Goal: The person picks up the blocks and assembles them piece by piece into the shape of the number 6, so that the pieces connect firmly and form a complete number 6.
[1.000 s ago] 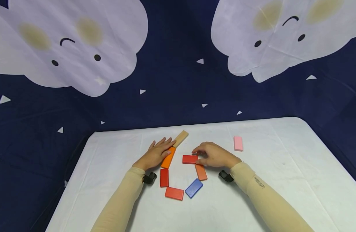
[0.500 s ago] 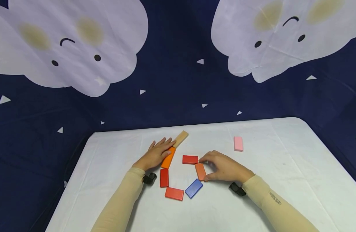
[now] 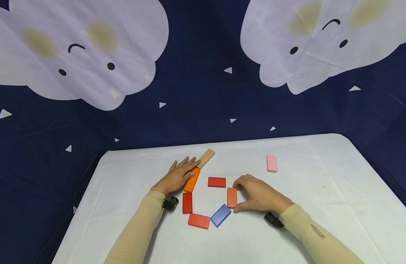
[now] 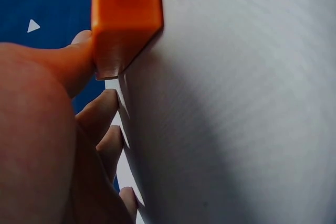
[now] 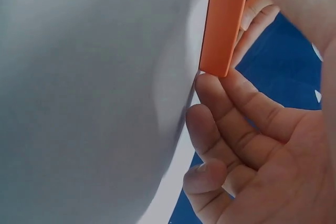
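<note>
In the head view my left hand (image 3: 176, 177) lies with straight fingers over the bright orange block (image 3: 193, 179) and touches the near end of the plain wooden block (image 3: 207, 157). Its thumb rests on the orange block, as the left wrist view also shows. My right hand (image 3: 260, 194) pinches a darker orange block (image 3: 232, 198) between thumb and fingers at its two ends. That block lies flat, just right of a blue block (image 3: 221, 215). Up and left of it is a red block (image 3: 217, 182), apart from the hand.
Two more red blocks, one upright (image 3: 187, 202) and one slanted (image 3: 198, 220), continue the curved row at the left. A pink block (image 3: 271, 164) lies alone at the right. Behind the white-covered table (image 3: 325, 183) hangs a dark blue cloth (image 3: 203, 91) with clouds.
My right hand has left the red block, moved toward me and taken hold of the darker orange block, which has shifted right and straightened. My left hand has stayed in place.
</note>
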Tool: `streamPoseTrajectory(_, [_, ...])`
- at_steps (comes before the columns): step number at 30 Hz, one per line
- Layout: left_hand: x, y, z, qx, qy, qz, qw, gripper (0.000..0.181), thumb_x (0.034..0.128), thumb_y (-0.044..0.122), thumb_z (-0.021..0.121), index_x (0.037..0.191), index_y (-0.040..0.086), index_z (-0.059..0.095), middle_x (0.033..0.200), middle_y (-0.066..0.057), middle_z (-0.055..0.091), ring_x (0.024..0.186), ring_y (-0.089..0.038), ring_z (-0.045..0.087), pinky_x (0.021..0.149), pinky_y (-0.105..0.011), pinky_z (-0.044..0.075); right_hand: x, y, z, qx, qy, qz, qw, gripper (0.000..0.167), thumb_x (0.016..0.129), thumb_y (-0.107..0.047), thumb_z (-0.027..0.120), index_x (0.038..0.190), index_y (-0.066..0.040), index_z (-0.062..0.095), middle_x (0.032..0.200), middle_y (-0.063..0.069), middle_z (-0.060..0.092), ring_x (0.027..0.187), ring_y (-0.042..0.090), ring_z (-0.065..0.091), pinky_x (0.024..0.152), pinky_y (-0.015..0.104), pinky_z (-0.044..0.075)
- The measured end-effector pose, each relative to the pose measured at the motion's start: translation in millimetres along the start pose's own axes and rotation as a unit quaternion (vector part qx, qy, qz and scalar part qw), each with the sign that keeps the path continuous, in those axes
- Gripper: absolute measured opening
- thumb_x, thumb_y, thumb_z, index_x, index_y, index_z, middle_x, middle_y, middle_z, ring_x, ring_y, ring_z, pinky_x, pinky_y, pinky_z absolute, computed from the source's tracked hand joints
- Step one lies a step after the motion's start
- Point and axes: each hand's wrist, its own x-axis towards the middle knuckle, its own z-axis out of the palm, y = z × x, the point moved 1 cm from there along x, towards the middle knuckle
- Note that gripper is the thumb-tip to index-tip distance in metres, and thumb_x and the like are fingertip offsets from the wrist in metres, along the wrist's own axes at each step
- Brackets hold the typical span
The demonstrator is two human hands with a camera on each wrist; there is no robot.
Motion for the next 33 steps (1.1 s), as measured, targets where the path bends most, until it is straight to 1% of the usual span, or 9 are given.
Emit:
streamPoseTrajectory(2, [0.1, -0.1, 0.0, 0.0, 0.0, 0.001, 1.0, 0.052, 0.1084, 0.036, 0.043, 0.158, 0.026, 0.034, 0.165, -0.002, 0.026, 0.154, -0.026, 0.013, 0.121, -0.057, -0.001, 0.8, 0, -2, 0.002, 0.008, -0.002, 1.0, 0.065, 0.072, -0.056, 0.086, 0.115, -0.011, 0.067, 0.104, -0.009, 0.061, 0.1, 0.009, 0.055, 0.094, 0.036, 0.05])
streamPoseTrajectory(5, [0.1, -0.3, 0.1, 0.0, -0.001, 0.001, 1.0, 0.052, 0.1084, 0.036, 0.043, 0.158, 0.026, 0.034, 0.165, -0.002, 0.026, 0.154, -0.026, 0.013, 0.121, -0.057, -0.001, 6.4, 2, -4, 0.0, 0.027, -0.01, 0.9996, 0.061, 0.079, -0.052, 0.082, 0.12, -0.01, 0.067, 0.108, -0.006, 0.063, 0.103, 0.01, 0.056, 0.096, 0.037, 0.05])
streamPoseTrajectory(8, [0.1, -0.3, 0.1, -0.002, -0.002, 0.0, 1.0, 0.052, 0.1085, 0.036, 0.042, 0.158, 0.026, 0.034, 0.165, -0.002, 0.026, 0.154, -0.025, 0.013, 0.121, -0.057, -0.001, 16.3, 2, -5, 0.0, 0.046, -0.024, 0.9987, 0.054, 0.085, -0.044, 0.079, 0.123, -0.007, 0.067, 0.112, -0.003, 0.066, 0.106, 0.013, 0.058, 0.098, 0.039, 0.05])
streamPoseTrajectory(12, [0.1, -0.2, -0.1, -0.002, -0.002, 0.001, 1.0, 0.051, 0.1086, 0.036, 0.042, 0.158, 0.026, 0.034, 0.165, -0.001, 0.026, 0.154, -0.025, 0.013, 0.121, -0.057, -0.001, 31.3, -1, -8, 0.011, 0.048, -0.039, 0.998, 0.045, 0.089, -0.033, 0.077, 0.125, -0.007, 0.068, 0.114, 0.0, 0.068, 0.106, 0.017, 0.059, 0.097, 0.04, 0.05])
streamPoseTrajectory(17, [0.0, 0.1, -0.6, 0.002, -0.003, -0.002, 1.0, 0.051, 0.1085, 0.036, 0.043, 0.158, 0.026, 0.035, 0.164, -0.002, 0.027, 0.154, -0.026, 0.014, 0.121, -0.057, -0.001, 49.0, -4, -13, 0.011, 0.019, -0.057, 0.9981, 0.039, 0.09, -0.021, 0.075, 0.126, -0.007, 0.069, 0.115, 0.002, 0.07, 0.107, 0.018, 0.059, 0.097, 0.04, 0.05])
streamPoseTrajectory(22, [0.3, 0.1, -0.8, 0.004, -0.003, -0.001, 1.0, 0.051, 0.1084, 0.035, 0.043, 0.158, 0.025, 0.035, 0.164, -0.002, 0.027, 0.154, -0.027, 0.014, 0.121, -0.058, 0.0, 65.9, -9, -18, 0.013, -0.029, -0.073, 0.9968, 0.038, 0.09, -0.017, 0.075, 0.127, -0.01, 0.07, 0.114, 0.001, 0.07, 0.104, 0.019, 0.06, 0.095, 0.039, 0.051])
streamPoseTrajectory(28, [0.4, -0.3, -0.8, 0.006, -0.004, 0.003, 1.0, 0.051, 0.1084, 0.035, 0.043, 0.158, 0.024, 0.035, 0.164, -0.003, 0.028, 0.154, -0.027, 0.014, 0.121, -0.059, 0.0, 83.0, -13, -21, 0.023, -0.084, -0.109, 0.9902, 0.037, 0.092, -0.017, 0.073, 0.129, -0.013, 0.07, 0.112, 0.002, 0.071, 0.105, 0.022, 0.061, 0.096, 0.04, 0.049])
streamPoseTrajectory(31, [0.1, -0.3, -1.0, 0.006, -0.004, 0.003, 1.0, 0.052, 0.1084, 0.035, 0.043, 0.158, 0.024, 0.035, 0.164, -0.003, 0.027, 0.154, -0.027, 0.014, 0.121, -0.059, 0.0, 88.6, -12, -20, 0.025, -0.11, -0.12, 0.9864, 0.039, 0.092, -0.017, 0.074, 0.13, -0.015, 0.07, 0.114, 0.001, 0.07, 0.106, 0.022, 0.06, 0.097, 0.039, 0.049])
streamPoseTrajectory(33, [0.0, -0.2, -1.0, 0.006, -0.004, 0.002, 1.0, 0.052, 0.1084, 0.035, 0.043, 0.158, 0.025, 0.035, 0.164, -0.003, 0.027, 0.154, -0.027, 0.014, 0.121, -0.059, 0.0, 90.8, -12, -20, 0.022, -0.127, -0.121, 0.9843, 0.04, 0.092, -0.016, 0.074, 0.131, -0.016, 0.069, 0.115, 0.0, 0.069, 0.104, 0.021, 0.059, 0.096, 0.037, 0.049])
